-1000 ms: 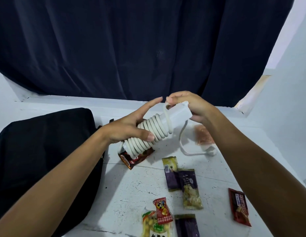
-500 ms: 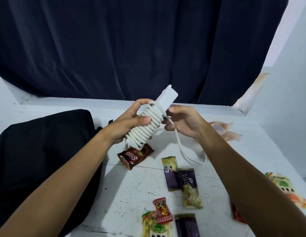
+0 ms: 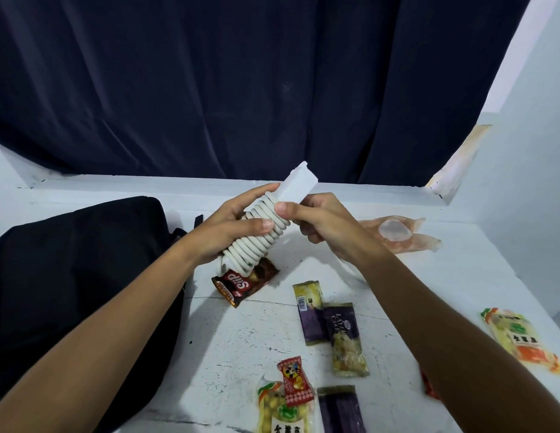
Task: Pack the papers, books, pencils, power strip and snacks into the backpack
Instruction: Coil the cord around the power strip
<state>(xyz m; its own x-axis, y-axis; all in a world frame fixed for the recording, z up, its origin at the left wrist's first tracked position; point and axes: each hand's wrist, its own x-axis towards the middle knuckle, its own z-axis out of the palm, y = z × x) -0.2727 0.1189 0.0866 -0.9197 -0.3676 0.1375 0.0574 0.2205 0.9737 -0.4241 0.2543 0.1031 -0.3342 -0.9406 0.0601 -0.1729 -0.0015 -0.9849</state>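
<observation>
A white power strip (image 3: 295, 186) with its cord coiled round it is tilted up above the table. My left hand (image 3: 228, 228) grips the coiled part from the left. My right hand (image 3: 319, 221) holds the cord against the strip, thumb on the coils; a loop of cord hangs under that wrist. The black backpack (image 3: 75, 276) lies at the left. Snack packets are scattered on the white table (image 3: 241, 339): a brown Slip bar (image 3: 244, 284), two purple and yellow layer cake packs (image 3: 344, 335), a small red candy pack (image 3: 295, 381) and a yellow bag (image 3: 522, 339).
A dark curtain (image 3: 241, 89) hangs behind the table. A clear plastic wrapper (image 3: 397, 232) lies at the back right. A white wall closes the right side. More packets sit at the front edge, one a purple pack (image 3: 341, 410).
My right hand has come back up to the strip and brought more cord onto it; the hanging loop is shorter. The strip is tilted more upright than a second ago.
</observation>
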